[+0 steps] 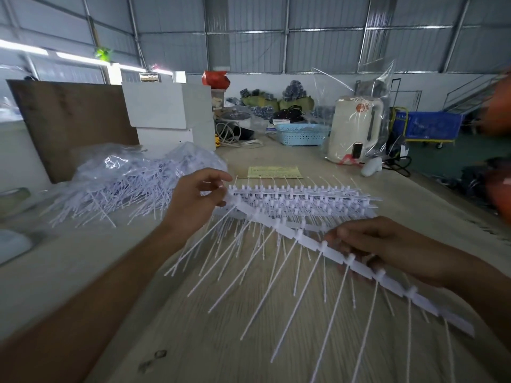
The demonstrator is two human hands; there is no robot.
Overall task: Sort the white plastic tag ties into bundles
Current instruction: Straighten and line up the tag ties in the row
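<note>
At frame centre the left hand [197, 201] pinched the stacked tag ties [301, 200]; the right hand [387, 248], lower right, gripped one strip [359, 268].

The left hand [197, 199] is pinching the far end of a white strip of tag ties [326, 248], while the right hand [387, 248] is gripping the strip near its middle, its thin tails fanning down over the wooden table [193, 341]. Beneath it, what seems to be a stack of more strips [304, 200] is lying flat. A loose heap of ties [132, 186] is sitting to the left, partly in clear plastic.
</note>
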